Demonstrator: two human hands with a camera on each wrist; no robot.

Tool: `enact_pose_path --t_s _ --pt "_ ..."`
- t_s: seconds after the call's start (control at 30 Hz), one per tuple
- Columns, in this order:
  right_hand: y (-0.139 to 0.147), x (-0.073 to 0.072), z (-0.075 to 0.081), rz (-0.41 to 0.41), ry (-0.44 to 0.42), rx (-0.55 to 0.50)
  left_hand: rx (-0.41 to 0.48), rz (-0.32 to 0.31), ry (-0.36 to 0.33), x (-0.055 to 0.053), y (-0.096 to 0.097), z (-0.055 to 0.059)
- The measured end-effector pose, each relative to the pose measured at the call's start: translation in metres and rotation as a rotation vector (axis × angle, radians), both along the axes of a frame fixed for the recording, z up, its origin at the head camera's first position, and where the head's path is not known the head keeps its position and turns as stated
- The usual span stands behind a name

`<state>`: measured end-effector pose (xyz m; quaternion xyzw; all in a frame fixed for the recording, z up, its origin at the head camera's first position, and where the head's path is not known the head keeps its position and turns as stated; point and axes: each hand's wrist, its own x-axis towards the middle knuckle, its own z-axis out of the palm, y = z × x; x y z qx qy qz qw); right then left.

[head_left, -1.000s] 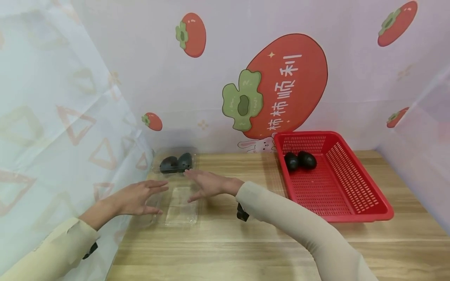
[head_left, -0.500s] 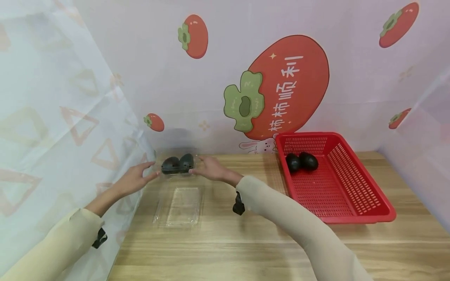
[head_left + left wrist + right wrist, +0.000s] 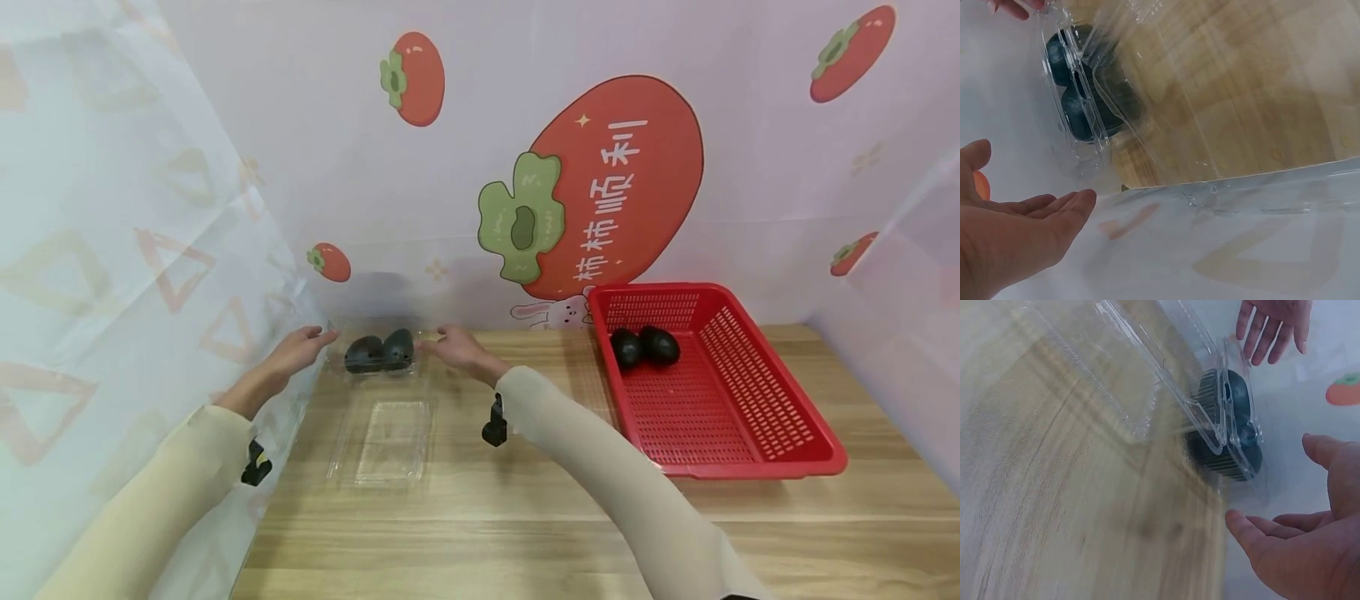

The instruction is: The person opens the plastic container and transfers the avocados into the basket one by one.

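Note:
Two dark avocados (image 3: 397,348) lie in the back part of a clear plastic clamshell box (image 3: 375,374) at the table's far left corner. Its clear lid (image 3: 393,442) lies folded open toward the front. My left hand (image 3: 298,350) hovers at the box's left side, fingers extended, holding nothing. In the left wrist view, a gap separates my left hand (image 3: 1029,231) from the plastic. On the other side, my right hand (image 3: 461,350) has its fingers stretched beside the box. The right wrist view shows my right hand (image 3: 1310,544) apart from the box too.
A red perforated plastic basket (image 3: 735,400) stands on the right of the wooden table (image 3: 525,533), with two more dark avocados (image 3: 643,346) in its back left corner. A white printed sheet (image 3: 480,125) forms the back wall, and another (image 3: 135,250) closes the left side.
Both hands have moved from over the lid back to the two sides of the box holding the avocados. The right hand has drawn slightly away from the box's edge. The avocados stay put.

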<state>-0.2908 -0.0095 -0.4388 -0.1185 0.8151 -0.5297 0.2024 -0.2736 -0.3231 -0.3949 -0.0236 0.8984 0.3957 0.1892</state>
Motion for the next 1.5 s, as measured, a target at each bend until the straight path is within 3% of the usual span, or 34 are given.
enact_pose_path --t_s 0.2,0.4,0.7,1.0,1.5 --pt "-0.007 -0.004 -0.006 -0.031 -0.050 -0.058 0.028 0.020 -0.023 -0.009 -0.002 -0.006" --pt "-0.013 -0.005 -0.013 -0.049 -0.045 -0.053 0.043 0.031 -0.053 -0.018 -0.004 -0.015" --pt "-0.019 -0.006 -0.023 -0.058 -0.081 -0.077 0.071 0.041 -0.084 -0.027 0.005 -0.019" --pt "-0.030 -0.006 -0.026 -0.071 -0.090 -0.097 0.133 0.104 -0.090 -0.031 0.009 -0.030" --pt "-0.035 -0.008 -0.027 -0.084 -0.084 -0.057 0.184 0.134 -0.109 -0.034 0.013 -0.030"
